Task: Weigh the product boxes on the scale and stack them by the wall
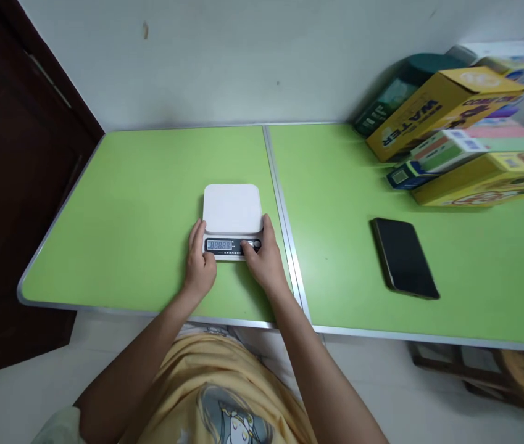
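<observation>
The white scale [232, 208] is held at its near corners between the fingers of the left hand [200, 271] and right hand [266, 262], both curled against its sides; the right thumb is laid on the button panel. The long axis is pointed away from the body, and neither hand is clearly nearer. A smooth, round-cornered plate is set above a glossy black strip with a grey display [219, 245], on the green, metal-edged desk [141, 203].

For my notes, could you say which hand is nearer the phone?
Right: the right hand, on the right of the scale, is left of the phone; the left hand is farther left.
</observation>
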A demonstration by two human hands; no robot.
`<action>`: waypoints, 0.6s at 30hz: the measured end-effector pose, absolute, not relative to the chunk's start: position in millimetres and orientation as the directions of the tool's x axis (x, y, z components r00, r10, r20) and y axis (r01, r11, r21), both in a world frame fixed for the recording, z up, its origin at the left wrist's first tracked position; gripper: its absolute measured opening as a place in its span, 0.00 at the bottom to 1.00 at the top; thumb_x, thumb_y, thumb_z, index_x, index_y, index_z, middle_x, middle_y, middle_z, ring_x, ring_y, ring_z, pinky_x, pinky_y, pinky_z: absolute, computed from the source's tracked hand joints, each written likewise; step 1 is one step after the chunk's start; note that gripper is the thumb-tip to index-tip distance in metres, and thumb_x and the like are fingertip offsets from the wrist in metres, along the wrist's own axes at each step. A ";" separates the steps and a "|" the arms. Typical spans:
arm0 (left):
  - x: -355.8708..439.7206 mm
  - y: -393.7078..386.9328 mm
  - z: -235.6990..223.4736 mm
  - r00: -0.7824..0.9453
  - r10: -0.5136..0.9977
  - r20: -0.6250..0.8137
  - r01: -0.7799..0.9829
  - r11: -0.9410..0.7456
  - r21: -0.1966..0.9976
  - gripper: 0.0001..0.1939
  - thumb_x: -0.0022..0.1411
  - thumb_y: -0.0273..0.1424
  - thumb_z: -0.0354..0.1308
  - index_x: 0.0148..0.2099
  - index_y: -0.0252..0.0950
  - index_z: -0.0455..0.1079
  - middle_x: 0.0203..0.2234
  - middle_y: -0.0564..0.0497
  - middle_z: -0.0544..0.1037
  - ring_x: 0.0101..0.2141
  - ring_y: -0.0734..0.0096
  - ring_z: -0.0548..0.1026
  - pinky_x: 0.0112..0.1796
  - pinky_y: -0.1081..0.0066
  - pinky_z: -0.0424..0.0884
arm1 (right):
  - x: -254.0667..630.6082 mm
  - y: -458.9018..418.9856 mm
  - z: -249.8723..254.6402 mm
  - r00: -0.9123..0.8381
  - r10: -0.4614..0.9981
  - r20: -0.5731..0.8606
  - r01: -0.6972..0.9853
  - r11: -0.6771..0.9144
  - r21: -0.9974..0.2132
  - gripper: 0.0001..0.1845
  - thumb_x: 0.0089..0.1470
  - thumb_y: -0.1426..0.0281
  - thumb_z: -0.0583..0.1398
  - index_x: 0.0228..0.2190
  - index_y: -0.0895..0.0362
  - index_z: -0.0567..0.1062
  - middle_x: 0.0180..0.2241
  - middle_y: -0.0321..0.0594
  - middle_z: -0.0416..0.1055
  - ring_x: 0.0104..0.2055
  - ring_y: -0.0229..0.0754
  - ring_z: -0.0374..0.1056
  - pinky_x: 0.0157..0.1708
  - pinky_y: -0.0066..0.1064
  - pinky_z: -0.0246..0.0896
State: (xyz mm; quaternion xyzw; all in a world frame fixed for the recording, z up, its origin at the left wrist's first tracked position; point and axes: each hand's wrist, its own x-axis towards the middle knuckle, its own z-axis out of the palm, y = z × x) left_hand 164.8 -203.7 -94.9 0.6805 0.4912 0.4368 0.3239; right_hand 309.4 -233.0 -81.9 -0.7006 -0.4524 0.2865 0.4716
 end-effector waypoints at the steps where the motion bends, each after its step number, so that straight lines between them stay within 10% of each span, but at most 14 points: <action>1: 164.8 -203.9 -94.1 0.138 0.951 0.277 0.387 -0.309 0.869 0.34 0.52 0.16 0.44 0.62 0.34 0.57 0.62 0.41 0.60 0.63 0.64 0.57 0.63 0.59 0.50 | 309.2 -233.2 -81.2 0.423 0.906 0.019 0.366 -0.152 -0.918 0.42 0.50 0.67 0.56 0.63 0.65 0.48 0.65 0.57 0.48 0.67 0.53 0.45 0.64 0.52 0.39; 18: 163.4 -215.9 -75.2 0.151 0.966 0.209 0.336 -0.249 0.908 0.29 0.61 0.19 0.43 0.63 0.42 0.55 0.64 0.47 0.55 0.64 0.62 0.53 0.63 0.57 0.51 | 311.9 -247.7 -70.9 0.406 0.912 -0.049 0.261 -0.167 -0.951 0.37 0.58 0.64 0.55 0.64 0.54 0.45 0.67 0.46 0.44 0.68 0.47 0.42 0.64 0.48 0.43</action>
